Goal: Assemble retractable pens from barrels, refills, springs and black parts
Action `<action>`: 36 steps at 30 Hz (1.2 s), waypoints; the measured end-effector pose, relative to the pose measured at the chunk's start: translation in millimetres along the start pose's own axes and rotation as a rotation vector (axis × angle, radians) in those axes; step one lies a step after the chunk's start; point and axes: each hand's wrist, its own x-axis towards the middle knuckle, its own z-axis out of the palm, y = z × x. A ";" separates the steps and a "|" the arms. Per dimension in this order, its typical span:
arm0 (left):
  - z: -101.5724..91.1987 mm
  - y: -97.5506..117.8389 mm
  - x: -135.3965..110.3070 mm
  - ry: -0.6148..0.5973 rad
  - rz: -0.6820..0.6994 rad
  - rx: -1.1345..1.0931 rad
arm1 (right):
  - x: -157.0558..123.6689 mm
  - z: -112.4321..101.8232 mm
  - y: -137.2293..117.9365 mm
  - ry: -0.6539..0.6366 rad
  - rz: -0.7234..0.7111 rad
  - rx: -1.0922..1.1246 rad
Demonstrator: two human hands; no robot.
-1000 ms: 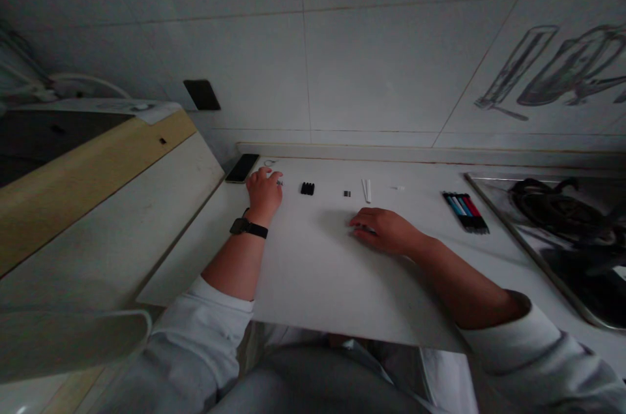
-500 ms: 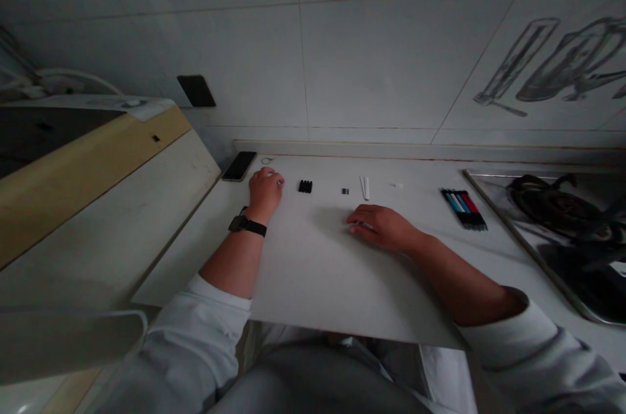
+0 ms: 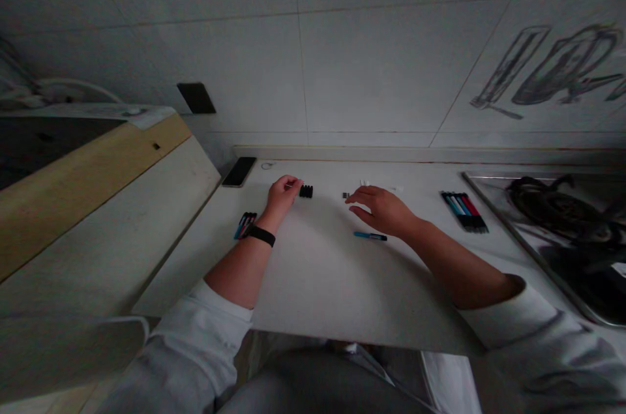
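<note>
My left hand (image 3: 283,197) is closed in a pinch, its fingertips beside a row of small black pieces (image 3: 306,192). Whatever lies between those fingers is too small to make out. A watch with a black band (image 3: 263,235) circles the left wrist, and several pens (image 3: 244,225) lie partly behind it. My right hand (image 3: 384,208) hovers palm down, fingers and thumb apart, its fingertips near some small dark pieces (image 3: 345,195). Just below that hand a blue pen (image 3: 370,236) lies on the white counter. White sticks (image 3: 364,183) are mostly hidden behind the right hand.
A phone (image 3: 239,171) and a thin ring (image 3: 268,165) lie at the back left. Several coloured pens (image 3: 463,211) lie in a row to the right, next to a metal-rimmed stove (image 3: 518,238). A boxy cabinet (image 3: 107,218) borders the left side.
My left hand has moved right, to the black pieces, uncovering pens by the wrist. My right hand has moved up and away slightly; the blue pen now shows below it.
</note>
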 end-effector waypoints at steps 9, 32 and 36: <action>-4.4 6.8 2.6 0.180 -0.070 -0.180 | 84.6 41.6 6.6 -0.295 0.013 -0.241; -8.0 16.1 -1.9 0.069 -0.089 -0.305 | 80.1 39.0 12.5 -0.025 -0.035 -0.161; -6.1 41.4 -10.7 -0.062 -0.042 -0.332 | 39.1 20.4 1.5 0.207 0.063 0.054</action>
